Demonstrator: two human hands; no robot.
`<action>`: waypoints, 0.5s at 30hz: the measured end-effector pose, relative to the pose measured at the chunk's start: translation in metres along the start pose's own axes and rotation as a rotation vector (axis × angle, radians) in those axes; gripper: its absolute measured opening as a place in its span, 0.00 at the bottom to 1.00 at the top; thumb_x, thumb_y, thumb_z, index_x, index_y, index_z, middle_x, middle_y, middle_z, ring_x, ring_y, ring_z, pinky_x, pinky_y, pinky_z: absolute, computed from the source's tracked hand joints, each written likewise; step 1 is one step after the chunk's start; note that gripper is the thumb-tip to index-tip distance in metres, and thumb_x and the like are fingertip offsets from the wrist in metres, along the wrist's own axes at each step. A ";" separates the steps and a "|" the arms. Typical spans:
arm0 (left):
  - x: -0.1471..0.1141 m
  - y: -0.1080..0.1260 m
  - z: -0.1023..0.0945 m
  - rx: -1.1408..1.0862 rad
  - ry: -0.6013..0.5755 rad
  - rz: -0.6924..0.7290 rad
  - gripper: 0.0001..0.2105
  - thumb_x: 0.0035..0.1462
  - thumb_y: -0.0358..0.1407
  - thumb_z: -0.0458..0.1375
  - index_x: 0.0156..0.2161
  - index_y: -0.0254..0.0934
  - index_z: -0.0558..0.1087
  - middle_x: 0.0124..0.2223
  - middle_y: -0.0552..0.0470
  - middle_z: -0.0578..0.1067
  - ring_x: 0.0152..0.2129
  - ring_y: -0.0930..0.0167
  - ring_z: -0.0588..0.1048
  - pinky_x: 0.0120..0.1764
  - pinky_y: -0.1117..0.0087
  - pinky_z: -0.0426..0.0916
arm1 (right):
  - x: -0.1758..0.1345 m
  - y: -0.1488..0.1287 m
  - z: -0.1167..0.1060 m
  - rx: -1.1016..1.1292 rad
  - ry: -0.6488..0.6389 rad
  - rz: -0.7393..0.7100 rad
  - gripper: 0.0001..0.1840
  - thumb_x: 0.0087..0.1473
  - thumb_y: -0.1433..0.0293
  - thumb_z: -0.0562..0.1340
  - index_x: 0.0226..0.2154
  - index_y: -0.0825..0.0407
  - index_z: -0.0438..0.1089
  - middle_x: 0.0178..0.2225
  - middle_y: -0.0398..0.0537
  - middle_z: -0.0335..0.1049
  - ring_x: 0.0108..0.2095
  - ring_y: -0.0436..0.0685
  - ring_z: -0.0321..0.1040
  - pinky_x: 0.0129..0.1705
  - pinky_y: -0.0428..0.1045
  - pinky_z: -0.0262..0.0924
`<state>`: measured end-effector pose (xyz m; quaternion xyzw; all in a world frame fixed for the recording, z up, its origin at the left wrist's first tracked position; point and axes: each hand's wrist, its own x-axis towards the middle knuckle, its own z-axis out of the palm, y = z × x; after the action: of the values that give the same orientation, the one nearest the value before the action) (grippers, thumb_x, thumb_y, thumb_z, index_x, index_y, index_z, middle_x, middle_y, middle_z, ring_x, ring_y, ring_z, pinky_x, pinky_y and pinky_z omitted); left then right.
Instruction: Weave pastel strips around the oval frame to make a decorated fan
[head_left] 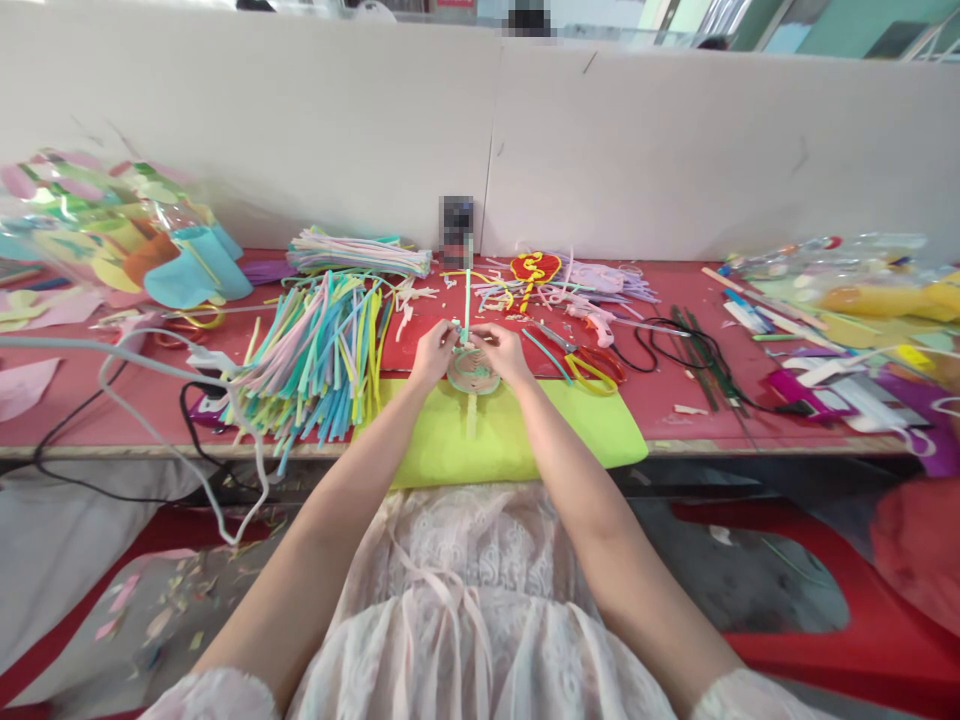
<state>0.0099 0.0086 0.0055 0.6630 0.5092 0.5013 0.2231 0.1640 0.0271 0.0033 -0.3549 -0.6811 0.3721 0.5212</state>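
Both my hands meet over the yellow-green cloth. My left hand (436, 350) pinches the low end of a pale green pipe cleaner (468, 300), its free end pointing away from me. From the other side my right hand (501, 350) is closed on the same pipe cleaner, near its bent end. Just below my fingertips is a round, flat coiled piece (474, 382), beige with mint green in the middle; a pale stem (472, 418) runs from it towards me. My fingers partly cover the upper edge of this piece.
Left lies a big bundle of pastel pipe cleaners (315, 350), with white cables (255, 440) beyond. A red and yellow pipe-cleaner piece (536, 268), a glue gun (596, 318) and red-handled pliers (600, 362) lie right. A white partition (637, 150) closes off the back.
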 end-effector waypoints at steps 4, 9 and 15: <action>-0.001 0.003 0.000 -0.001 -0.001 0.011 0.07 0.56 0.36 0.48 0.32 0.36 0.66 0.30 0.53 0.71 0.28 0.75 0.69 0.34 0.74 0.63 | 0.000 -0.002 0.000 -0.001 0.016 -0.040 0.16 0.47 0.59 0.61 0.36 0.52 0.73 0.35 0.48 0.74 0.35 0.54 0.70 0.41 0.49 0.63; 0.000 0.002 0.001 -0.014 -0.011 0.004 0.06 0.55 0.35 0.49 0.33 0.36 0.66 0.32 0.52 0.72 0.29 0.75 0.70 0.35 0.74 0.64 | 0.000 -0.003 -0.001 -0.022 0.013 -0.055 0.17 0.47 0.58 0.61 0.37 0.51 0.73 0.36 0.47 0.73 0.36 0.54 0.69 0.42 0.49 0.63; 0.001 0.000 0.001 -0.022 -0.028 0.006 0.07 0.56 0.35 0.48 0.33 0.36 0.67 0.31 0.52 0.72 0.29 0.74 0.70 0.36 0.73 0.64 | 0.000 -0.003 -0.002 -0.032 0.007 -0.058 0.17 0.47 0.57 0.60 0.36 0.50 0.73 0.36 0.47 0.73 0.37 0.53 0.69 0.41 0.49 0.63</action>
<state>0.0112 0.0093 0.0051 0.6690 0.4986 0.4981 0.2361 0.1654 0.0255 0.0062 -0.3446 -0.6953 0.3446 0.5282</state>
